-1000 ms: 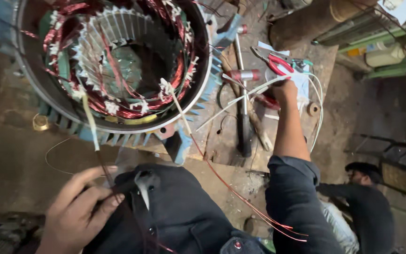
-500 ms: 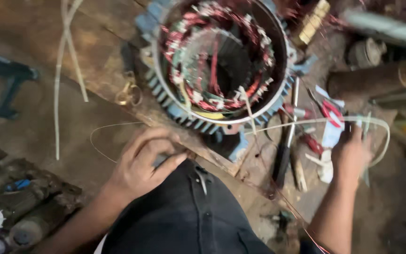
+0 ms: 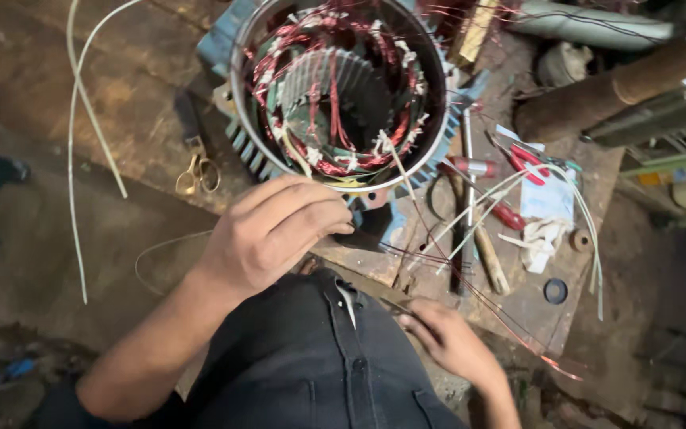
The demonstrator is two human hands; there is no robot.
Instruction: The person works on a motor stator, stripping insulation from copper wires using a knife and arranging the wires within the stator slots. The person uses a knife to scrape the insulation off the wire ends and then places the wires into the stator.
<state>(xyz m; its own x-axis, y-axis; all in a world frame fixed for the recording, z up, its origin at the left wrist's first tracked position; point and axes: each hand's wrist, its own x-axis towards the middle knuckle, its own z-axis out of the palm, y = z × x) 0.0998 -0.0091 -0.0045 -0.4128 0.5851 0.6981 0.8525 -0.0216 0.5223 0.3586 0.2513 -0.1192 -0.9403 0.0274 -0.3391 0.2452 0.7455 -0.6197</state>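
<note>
A blue finned motor stator (image 3: 240, 151) with red copper windings (image 3: 335, 163) lies on a worn wooden board (image 3: 518, 302). My left hand (image 3: 271, 230) hovers just in front of its rim. Its fingers are bunched together over a thin pale wire (image 3: 156, 246) that loops out to the left. My right hand (image 3: 450, 338) is low by my dark-trousered knee (image 3: 311, 357), with its fingertips pinched on a thin copper strand (image 3: 510, 326) that trails from the stator toward the lower right.
Scissors (image 3: 196, 171) lie left of the stator. Red-handled pliers (image 3: 518, 155), a screwdriver (image 3: 470, 167), a wooden-handled tool (image 3: 490, 258), white sleeving strips (image 3: 581, 199), a cloth scrap (image 3: 541, 234) and a black washer (image 3: 555, 291) sit right. A long white strip (image 3: 89, 119) curves at left. Pipes (image 3: 613, 87) lie at top right.
My right hand has drawn back from the sleeving at the right to my knee. My left hand has risen to the stator's front rim. The view has shifted left.
</note>
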